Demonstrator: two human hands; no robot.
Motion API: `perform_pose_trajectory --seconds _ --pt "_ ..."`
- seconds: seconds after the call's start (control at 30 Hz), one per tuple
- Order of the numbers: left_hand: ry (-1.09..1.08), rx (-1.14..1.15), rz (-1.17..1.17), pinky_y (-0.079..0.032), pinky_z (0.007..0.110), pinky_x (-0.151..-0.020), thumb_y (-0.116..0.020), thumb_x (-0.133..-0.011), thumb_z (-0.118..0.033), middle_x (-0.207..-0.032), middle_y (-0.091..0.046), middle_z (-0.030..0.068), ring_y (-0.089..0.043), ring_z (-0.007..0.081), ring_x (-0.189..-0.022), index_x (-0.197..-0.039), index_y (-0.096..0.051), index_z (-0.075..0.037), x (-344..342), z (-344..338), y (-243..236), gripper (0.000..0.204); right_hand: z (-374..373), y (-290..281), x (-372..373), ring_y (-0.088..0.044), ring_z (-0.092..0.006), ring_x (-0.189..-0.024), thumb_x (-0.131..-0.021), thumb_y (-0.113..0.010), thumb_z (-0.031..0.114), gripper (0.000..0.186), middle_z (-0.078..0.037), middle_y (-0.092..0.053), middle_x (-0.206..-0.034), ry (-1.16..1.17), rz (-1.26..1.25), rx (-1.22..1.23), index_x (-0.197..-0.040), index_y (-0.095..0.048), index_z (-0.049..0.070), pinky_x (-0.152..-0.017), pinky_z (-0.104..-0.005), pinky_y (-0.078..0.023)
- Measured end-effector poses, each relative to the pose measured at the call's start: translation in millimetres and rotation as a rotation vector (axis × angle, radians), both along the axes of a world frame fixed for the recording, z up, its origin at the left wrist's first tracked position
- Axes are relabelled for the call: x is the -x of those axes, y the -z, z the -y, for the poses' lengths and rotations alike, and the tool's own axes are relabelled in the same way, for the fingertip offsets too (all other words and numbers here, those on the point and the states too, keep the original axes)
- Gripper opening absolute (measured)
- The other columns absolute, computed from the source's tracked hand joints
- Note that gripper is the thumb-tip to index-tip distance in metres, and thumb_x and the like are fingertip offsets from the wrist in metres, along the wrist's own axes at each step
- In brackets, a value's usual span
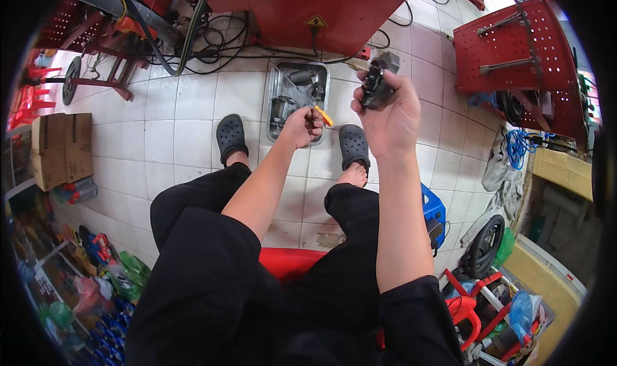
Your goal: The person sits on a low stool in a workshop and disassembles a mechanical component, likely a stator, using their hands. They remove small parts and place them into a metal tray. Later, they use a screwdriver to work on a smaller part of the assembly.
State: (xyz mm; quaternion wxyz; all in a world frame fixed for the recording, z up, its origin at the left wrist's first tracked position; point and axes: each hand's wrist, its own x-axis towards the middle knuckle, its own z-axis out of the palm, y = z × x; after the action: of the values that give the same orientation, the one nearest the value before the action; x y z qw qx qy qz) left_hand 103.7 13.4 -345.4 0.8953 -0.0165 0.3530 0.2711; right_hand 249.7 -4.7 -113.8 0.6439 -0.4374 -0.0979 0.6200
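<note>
In front of me my right hand (393,112) is raised, its fingers wrapped round a dark metal machine part (378,86) of irregular shape. My left hand (304,127) is closed on a tool with a yellow-orange handle (325,116), over the near right part of a metal tray (270,112). A long, thin grey strip (292,86) slants across the tray toward that handle; whether it belongs to the tool I cannot tell. Inside the tray lie several dark metal parts, among them a cylindrical one (299,77) and smaller pieces (281,109).
The tray stands on white floor tiles between my feet in grey clogs (231,136). Beyond it is a red machine cabinet (315,12) with black cables (218,57). A red perforated panel (514,44) stands right, cardboard boxes (61,149) left. A blue object (433,212) is beside my right leg.
</note>
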Motion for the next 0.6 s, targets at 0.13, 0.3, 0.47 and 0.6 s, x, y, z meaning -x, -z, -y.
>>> perform_pose_trajectory --seconds 0.13,0.3,0.47,0.6 --pt "-0.072 -0.055 0.043 -0.03 0.026 -0.049 -0.044 -0.083 -0.015 -0.071 -0.045 0.0026 -0.041 0.0128 -0.058 -0.072 -0.046 -0.008 0 -8 -50 0.012 3 -4 7 -0.058 -0.0165 -0.087 -0.079 -0.064 0.011 0.045 -0.011 -0.056 -0.106 -0.038 0.369 -0.131 -0.119 -0.047 0.0 -0.076 -0.0303 -0.047" --pt "-0.05 -0.152 0.108 -0.027 0.026 -0.047 -0.043 -0.083 -0.017 -0.07 -0.046 0.0014 -0.038 0.0113 -0.054 -0.078 -0.05 -0.009 -3 -28 -178 0.012 2 -18 21 -0.057 -0.0137 -0.096 -0.073 -0.071 0.003 0.063 -0.009 -0.056 -0.108 0.089 0.936 -0.322 -0.127 -0.039 -0.004 -0.087 -0.027 -0.045" --pt "0.015 -0.312 -0.215 -0.019 0.021 -0.042 -0.044 -0.09 -0.023 -0.059 -0.035 -0.0066 -0.029 0.0044 -0.047 -0.085 -0.054 -0.009 20 -14 -240 0.018 3 -22 29 -0.058 -0.0162 -0.099 -0.069 -0.074 0.004 0.065 -0.012 -0.056 -0.111 0.05 0.956 -0.364 -0.125 -0.042 -0.004 -0.085 -0.028 -0.048" --pt "-0.103 -0.559 -0.439 -0.021 0.02 -0.04 -0.048 -0.093 -0.02 -0.058 -0.032 -0.0089 -0.027 0.0024 -0.045 -0.098 -0.057 -0.007 25 -2 -265 0.018 7 -18 38 -0.06 -0.0155 -0.089 -0.075 -0.07 0.012 0.054 -0.012 -0.061 -0.102 -0.067 0.786 -0.422 -0.121 -0.047 -0.004 -0.078 -0.0285 -0.049"
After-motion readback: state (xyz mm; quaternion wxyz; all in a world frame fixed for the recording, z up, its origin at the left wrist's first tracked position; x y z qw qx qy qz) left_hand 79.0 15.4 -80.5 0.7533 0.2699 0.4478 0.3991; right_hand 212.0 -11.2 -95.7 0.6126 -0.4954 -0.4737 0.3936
